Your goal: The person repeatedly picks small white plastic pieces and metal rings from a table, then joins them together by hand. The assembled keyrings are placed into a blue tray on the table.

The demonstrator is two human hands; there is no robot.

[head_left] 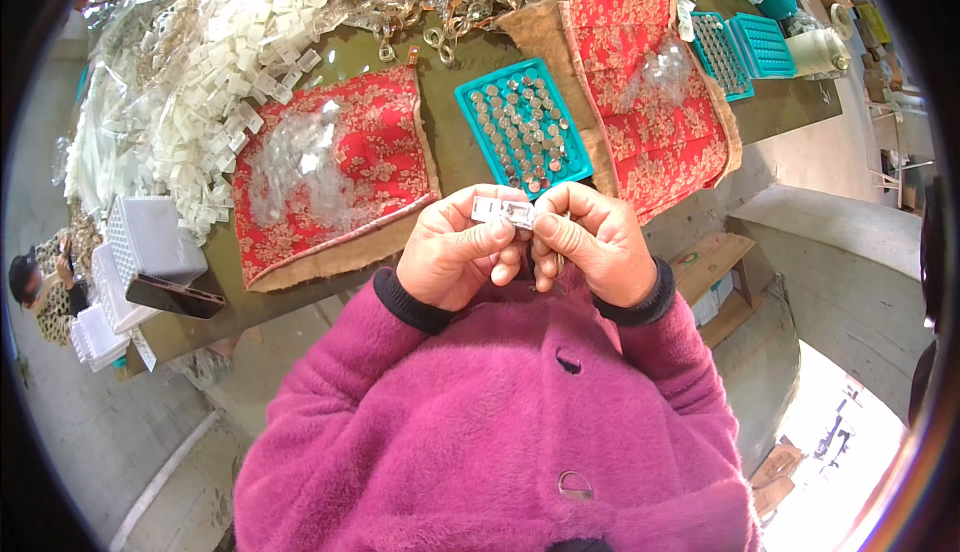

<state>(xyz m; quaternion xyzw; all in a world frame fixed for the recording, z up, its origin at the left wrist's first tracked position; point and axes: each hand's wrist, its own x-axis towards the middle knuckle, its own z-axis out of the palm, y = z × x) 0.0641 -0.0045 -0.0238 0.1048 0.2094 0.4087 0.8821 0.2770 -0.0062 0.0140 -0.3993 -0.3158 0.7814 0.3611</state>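
Both my hands meet in front of my chest, just below a teal tray of small round metallic pieces. My left hand is closed, pinching a small white rectangular plastic case between thumb and fingers. At the case's right end, my right hand is closed too, its thumb and fingers gripping that end. The case has a recess showing on its upper face. Some small dark, shiny thing shows beside my right fingers, too unclear to name.
Red flowered cloth pads lie left and right of the tray, with clear plastic pieces on them. White plastic pieces heap at the far left, chain-like links at the back. A phone rests near the left edge; a person is beyond.
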